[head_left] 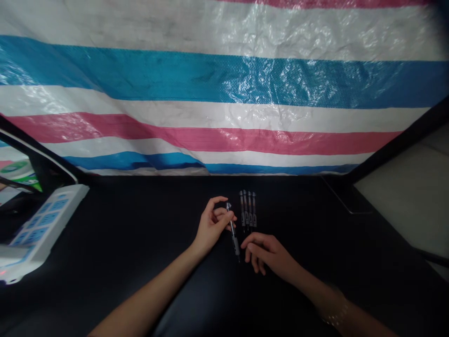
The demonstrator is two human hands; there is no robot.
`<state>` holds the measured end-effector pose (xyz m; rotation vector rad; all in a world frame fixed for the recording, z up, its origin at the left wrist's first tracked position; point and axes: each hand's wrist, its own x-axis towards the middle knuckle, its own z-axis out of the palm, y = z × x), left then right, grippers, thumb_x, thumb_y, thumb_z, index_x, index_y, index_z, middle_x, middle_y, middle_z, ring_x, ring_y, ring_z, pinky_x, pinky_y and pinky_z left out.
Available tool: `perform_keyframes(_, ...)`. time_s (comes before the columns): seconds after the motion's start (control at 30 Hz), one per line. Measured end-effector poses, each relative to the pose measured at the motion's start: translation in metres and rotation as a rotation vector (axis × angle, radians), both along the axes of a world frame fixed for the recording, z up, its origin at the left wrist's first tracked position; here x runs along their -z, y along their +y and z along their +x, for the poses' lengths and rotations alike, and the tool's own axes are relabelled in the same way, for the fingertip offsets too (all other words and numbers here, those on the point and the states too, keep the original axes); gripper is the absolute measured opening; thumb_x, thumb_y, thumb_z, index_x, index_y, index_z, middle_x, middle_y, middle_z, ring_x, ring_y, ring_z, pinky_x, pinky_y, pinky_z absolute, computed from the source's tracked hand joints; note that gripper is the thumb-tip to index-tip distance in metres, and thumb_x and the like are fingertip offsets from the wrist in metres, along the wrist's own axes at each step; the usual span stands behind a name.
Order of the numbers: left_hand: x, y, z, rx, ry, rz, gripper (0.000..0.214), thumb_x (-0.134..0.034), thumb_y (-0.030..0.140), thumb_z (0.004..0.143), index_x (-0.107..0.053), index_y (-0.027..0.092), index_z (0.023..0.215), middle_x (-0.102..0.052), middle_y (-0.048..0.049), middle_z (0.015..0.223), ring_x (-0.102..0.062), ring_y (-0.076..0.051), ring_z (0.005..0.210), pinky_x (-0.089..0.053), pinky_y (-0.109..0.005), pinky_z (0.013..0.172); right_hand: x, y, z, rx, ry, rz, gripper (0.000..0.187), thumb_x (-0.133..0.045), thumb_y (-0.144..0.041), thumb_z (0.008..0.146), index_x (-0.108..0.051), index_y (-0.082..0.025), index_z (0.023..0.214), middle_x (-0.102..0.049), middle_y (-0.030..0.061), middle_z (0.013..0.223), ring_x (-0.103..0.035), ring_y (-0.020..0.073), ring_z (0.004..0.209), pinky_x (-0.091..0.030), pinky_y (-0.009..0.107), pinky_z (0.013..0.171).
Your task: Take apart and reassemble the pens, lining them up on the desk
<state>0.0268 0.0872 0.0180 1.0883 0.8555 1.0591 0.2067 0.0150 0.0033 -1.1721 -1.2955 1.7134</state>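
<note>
Over black vinyl (122, 243), left hand (212, 224) grips clear pen (234, 236); right hand (268, 252) beside.

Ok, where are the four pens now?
In the head view, the four pens lie on the black surface, right of the left hand, above the right hand.
</note>
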Motion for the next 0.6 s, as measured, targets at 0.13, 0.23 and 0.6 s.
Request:
perform_keyframes(0.13, 0.001, 0.002, -0.001, -0.003, -0.005, 0.006, 0.042, -0.074, 0.033, 0.076, -0.05, 0.019, 0.106, -0.069, 0.0003, 0.07, -0.067, -0.012, 0.057, -0.052, -0.02, 0.053, -0.001, 0.0, 0.0, 0.002, -0.011, -0.001, 0.033, -0.056, -0.045, 0.088, -0.061, -0.013, 0.092, -0.062, 0.0007, 0.069, -0.054, 0.0071, 0.043, -0.039, 0.016, 0.036)
perform_keyframes(0.23, 0.0, 0.003, -0.001, -0.019, -0.001, 0.019, 0.042, -0.073, 0.033, 0.077, -0.05, 0.019, 0.109, -0.069, 0.0007, 0.07, -0.067, -0.012, 0.057, -0.051, -0.02, 0.053, -0.001, 0.0, -0.001, -0.001, -0.017, -0.003, 0.033, -0.056, -0.045, 0.087, -0.06, -0.013, 0.092, -0.062, 0.0006, 0.07, -0.054, 0.0072, 0.043, -0.039, 0.016, 0.036)
perform_keyframes(0.6, 0.01, 0.02, -0.004, -0.066, 0.162, 0.167, 0.043, -0.071, 0.031, 0.078, -0.053, 0.02, 0.115, -0.063, 0.0022, 0.075, -0.063, -0.011, 0.056, -0.052, -0.021, 0.053, -0.014, 0.013, 0.016, 0.123, -0.617, 0.668, 0.014, -0.052, -0.02, 0.091, -0.063, -0.02, 0.1, -0.067, 0.0056, 0.086, -0.063, 0.0188, 0.078, -0.053, 0.031, 0.068)
